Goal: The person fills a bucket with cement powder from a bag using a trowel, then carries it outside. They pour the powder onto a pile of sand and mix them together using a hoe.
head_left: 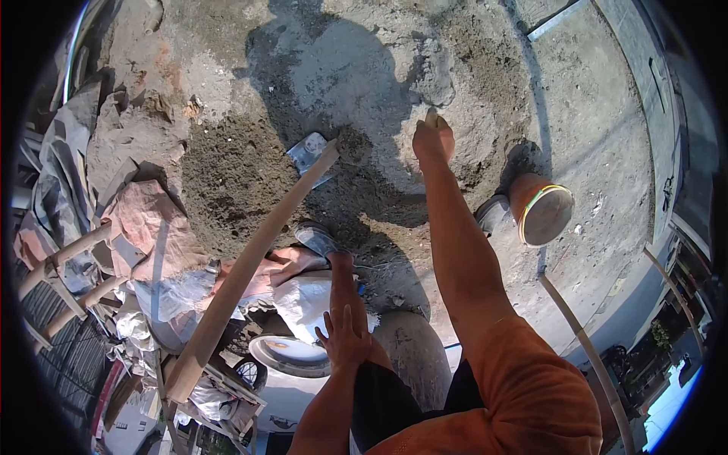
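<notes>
My right hand [434, 142] reaches forward, closed around the short handle of what looks like a trowel [434, 82]. Its blade is coated grey and hard to separate from the pale powdery mix [394, 114] under it. With fingers spread, my left hand [346, 338] rests on my knee and holds nothing. Left of my right arm lies a hoe, its long wooden handle [254, 265] slanting toward me and its metal blade [309, 154] on the dark sand [235, 182]. One shoe [318, 238] stands close to the hoe.
A bucket [528, 199] stands right of my right arm, beside my other shoe [492, 212]. Crumpled sacks [152, 224] and wooden poles [72, 250] crowd the left. A white sack [303, 303] and a round basin [284, 367] lie near my left leg. A pole [584, 341] leans at right.
</notes>
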`<state>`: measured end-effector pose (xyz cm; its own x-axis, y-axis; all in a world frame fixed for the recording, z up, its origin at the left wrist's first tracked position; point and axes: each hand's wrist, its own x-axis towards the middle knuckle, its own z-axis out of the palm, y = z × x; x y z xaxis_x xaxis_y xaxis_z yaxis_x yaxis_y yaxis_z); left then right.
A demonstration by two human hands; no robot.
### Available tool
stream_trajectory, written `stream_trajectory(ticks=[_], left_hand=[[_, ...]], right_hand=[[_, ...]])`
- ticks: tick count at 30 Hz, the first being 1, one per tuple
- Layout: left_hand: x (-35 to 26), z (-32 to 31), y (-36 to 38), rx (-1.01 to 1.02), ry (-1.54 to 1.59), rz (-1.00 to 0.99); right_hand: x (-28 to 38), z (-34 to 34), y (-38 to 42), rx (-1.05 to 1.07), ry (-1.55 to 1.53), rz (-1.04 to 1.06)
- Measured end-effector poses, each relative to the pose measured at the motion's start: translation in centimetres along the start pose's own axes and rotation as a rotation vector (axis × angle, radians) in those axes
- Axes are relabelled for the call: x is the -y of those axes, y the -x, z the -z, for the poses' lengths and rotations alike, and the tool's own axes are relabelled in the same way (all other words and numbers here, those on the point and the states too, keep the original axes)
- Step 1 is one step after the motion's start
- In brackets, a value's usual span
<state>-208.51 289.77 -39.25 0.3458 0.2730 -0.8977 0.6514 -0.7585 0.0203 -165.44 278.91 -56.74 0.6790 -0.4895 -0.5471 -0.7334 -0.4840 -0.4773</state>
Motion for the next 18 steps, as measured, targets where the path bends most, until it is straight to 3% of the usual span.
stream_trajectory(ticks=[1,4,6,9,11,12,13,16,18], left_hand=[[0.1,0.1,0.1,-0.003,0.003,0.004],[0.2,0.6,0.0,-0.004,0.009,0.008],[0.6,0.2,-0.1,-0.011,0.017,0.001],[0.8,-0.3,0.1,-0.029,0.006,-0.009],[0.7,-0.2,-0.2,-0.048,-0.004,-0.004],[0.7,-0.1,-0.2,-0.047,-0.004,0.002],[0.7,-0.1,-0.1,-0.041,-0.007,0.008],[0.5,0.2,-0.1,-0.042,-0.007,0.008],[0.5,0.5,-0.1,-0.026,-0.016,-0.001]], right_hand=[[-1.0,1.4,0.0,-0.096,0.303,0.14],[-3.8,6.4,0.2,-0.122,0.498,0.006],[-8.5,6.6,-1.5,-0.202,0.46,0.047],[-12.1,3.9,-3.1,-0.056,0.336,0.01],[-9.8,-0.9,-3.8,-0.009,0.316,-0.04],[-7.4,-2.1,-2.9,0.056,-0.211,-0.32],[-7.7,-4.8,-4.2,0.05,-0.273,-0.35],[0.6,-2.1,-0.4,0.111,-0.376,-0.496],[0.6,-1.1,0.0,0.129,-0.398,-0.433]])
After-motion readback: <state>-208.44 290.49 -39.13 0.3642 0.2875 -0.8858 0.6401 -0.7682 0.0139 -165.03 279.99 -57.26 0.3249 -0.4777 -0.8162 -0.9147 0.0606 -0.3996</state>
